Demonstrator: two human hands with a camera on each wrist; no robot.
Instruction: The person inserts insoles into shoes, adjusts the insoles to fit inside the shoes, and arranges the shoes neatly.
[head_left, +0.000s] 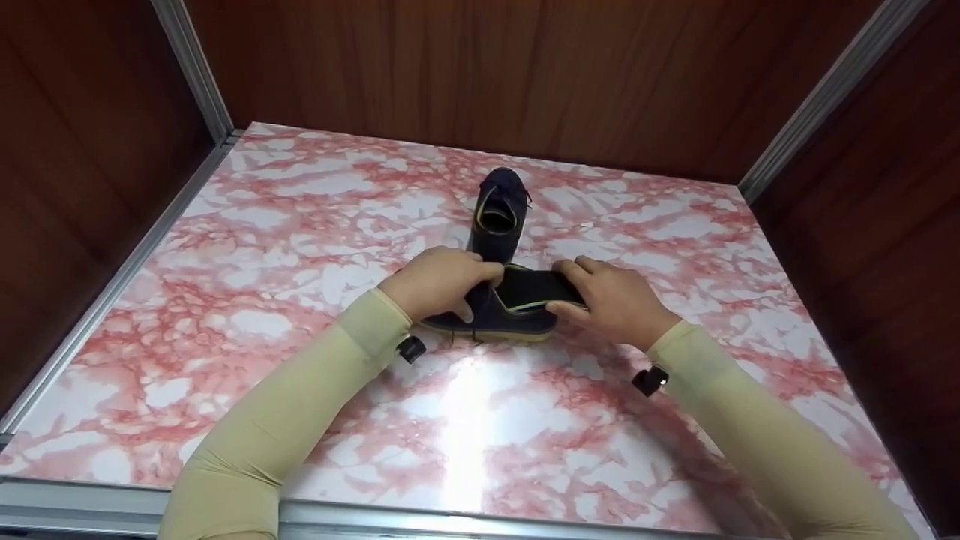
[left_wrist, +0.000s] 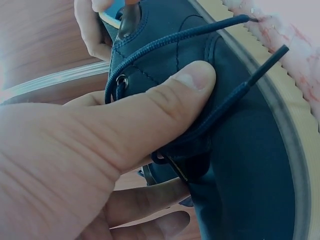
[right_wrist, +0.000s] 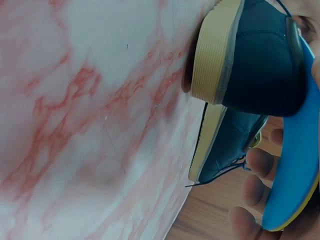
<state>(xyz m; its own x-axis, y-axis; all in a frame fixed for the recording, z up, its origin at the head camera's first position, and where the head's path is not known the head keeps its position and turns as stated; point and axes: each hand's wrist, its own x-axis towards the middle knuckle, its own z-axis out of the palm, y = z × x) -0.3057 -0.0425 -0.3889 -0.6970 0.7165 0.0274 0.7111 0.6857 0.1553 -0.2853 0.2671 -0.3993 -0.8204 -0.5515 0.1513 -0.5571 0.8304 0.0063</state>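
Observation:
A dark navy lace-up shoe [head_left: 517, 321] with a cream sole lies sideways on the table, toe to the left. My left hand [head_left: 436, 281] grips it around the lace area; in the left wrist view the thumb presses beside a loose lace [left_wrist: 185, 34]. An insole [head_left: 541, 286], black on top, sticks out of the shoe opening over the heel. My right hand [head_left: 619, 301] holds its outer end between thumb and fingers. From the right wrist view the insole's blue underside [right_wrist: 295, 170] and yellow edge show. The insole's front part is hidden inside the shoe.
A matching shoe [head_left: 495, 244] stands just behind, toe pointing to the back wall. Red-and-white marbled tabletop [head_left: 247, 322] surrounds both shoes. Dark wooden panels [head_left: 480, 75] with metal frame rails [head_left: 196, 67] enclose the back and sides.

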